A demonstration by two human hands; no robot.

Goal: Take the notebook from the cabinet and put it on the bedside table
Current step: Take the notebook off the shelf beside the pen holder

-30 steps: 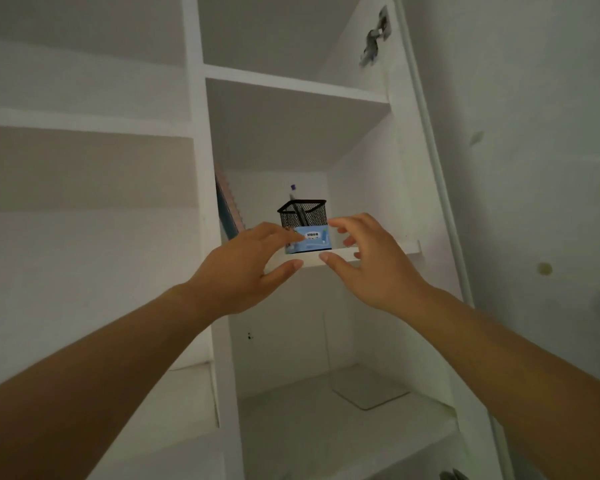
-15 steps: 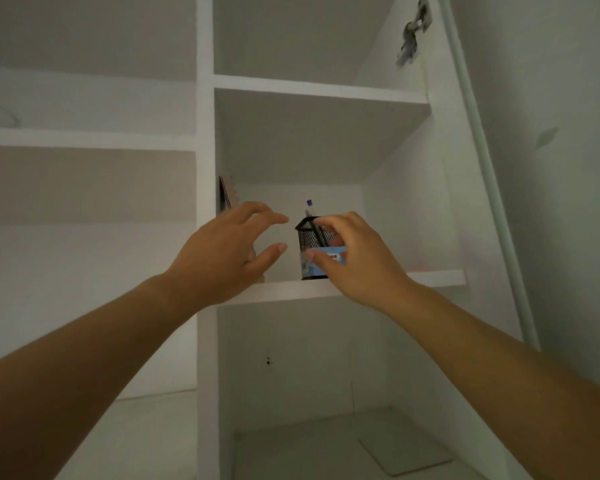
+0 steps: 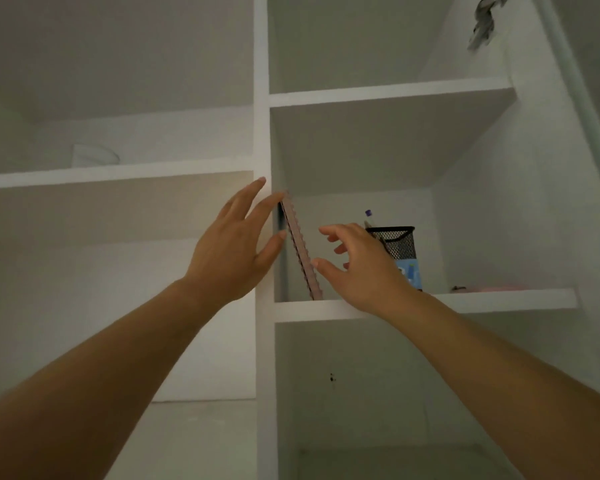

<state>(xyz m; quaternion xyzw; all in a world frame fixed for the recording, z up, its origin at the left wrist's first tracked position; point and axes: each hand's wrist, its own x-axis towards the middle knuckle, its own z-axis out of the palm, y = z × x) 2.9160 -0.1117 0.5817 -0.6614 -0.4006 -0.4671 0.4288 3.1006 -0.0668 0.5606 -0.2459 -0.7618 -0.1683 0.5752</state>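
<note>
A thin spiral-bound notebook stands on edge in the white cabinet, leaning against the left wall of the middle compartment. My left hand is raised in front of the divider, fingers spread, their tips at the notebook's upper end. My right hand reaches in from the right, fingers loosely spread; its thumb tip sits at the notebook's spine. Neither hand grips the notebook.
A black mesh pen holder with a blue label and a pen stands on the same shelf, just behind my right hand. A white bowl-like object sits on the upper left shelf. A hinge hangs at top right.
My right hand has left the pen holder and moved left toward the notebook. My left hand rose to the notebook's top. The pen holder now stands farther right on the shelf.
</note>
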